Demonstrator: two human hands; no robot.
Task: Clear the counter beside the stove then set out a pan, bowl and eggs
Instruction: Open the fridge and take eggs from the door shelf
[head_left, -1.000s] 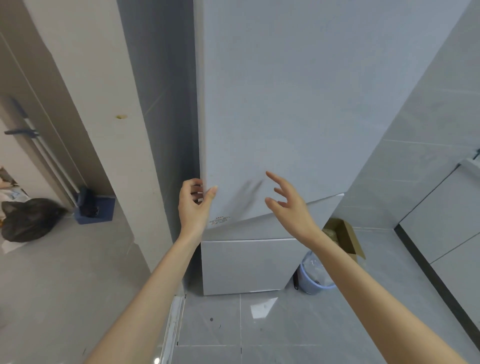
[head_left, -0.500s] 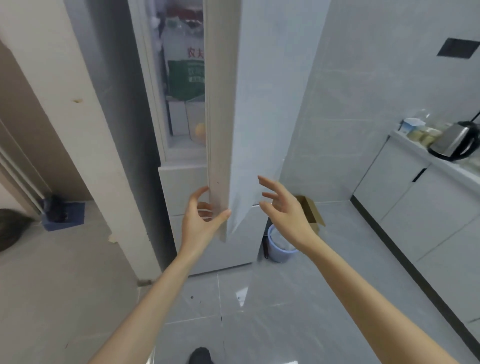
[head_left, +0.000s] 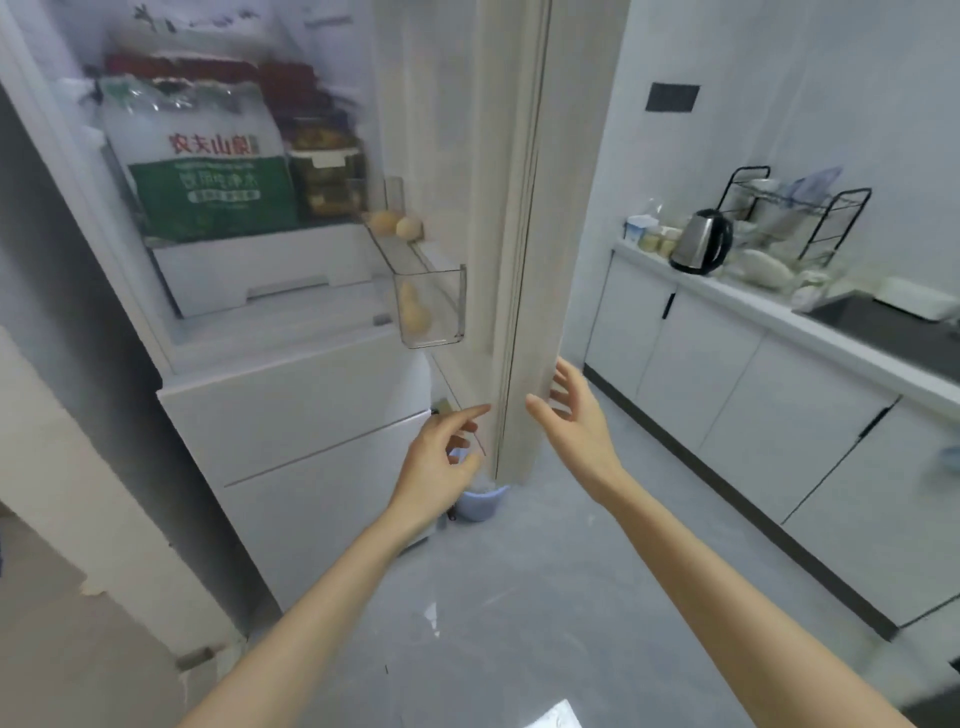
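Note:
The fridge door (head_left: 519, 218) stands swung open, edge-on to me. Two brown eggs (head_left: 397, 224) sit on a clear door shelf (head_left: 431, 296), and another egg shows through the shelf's front lower down. My left hand (head_left: 441, 457) hovers just left of the door's lower edge, fingers loosely curled, index finger pointing at the edge, holding nothing. My right hand (head_left: 571, 410) is on the door's right side with fingers spread, close to or touching its face. Inside the fridge stand a large water bag (head_left: 202, 161) and a jar (head_left: 324, 166).
A white counter (head_left: 769, 306) runs along the right wall with a steel kettle (head_left: 701, 241), a black dish rack (head_left: 795, 213) and a dark sink (head_left: 883, 322). A blue bin (head_left: 480, 501) sits on the grey floor behind the door. A wall corner juts at left.
The fridge door has swung from shut to wide open, showing the shelves and eggs. My left hand has let go of the door's edge. My view has turned right toward the counter.

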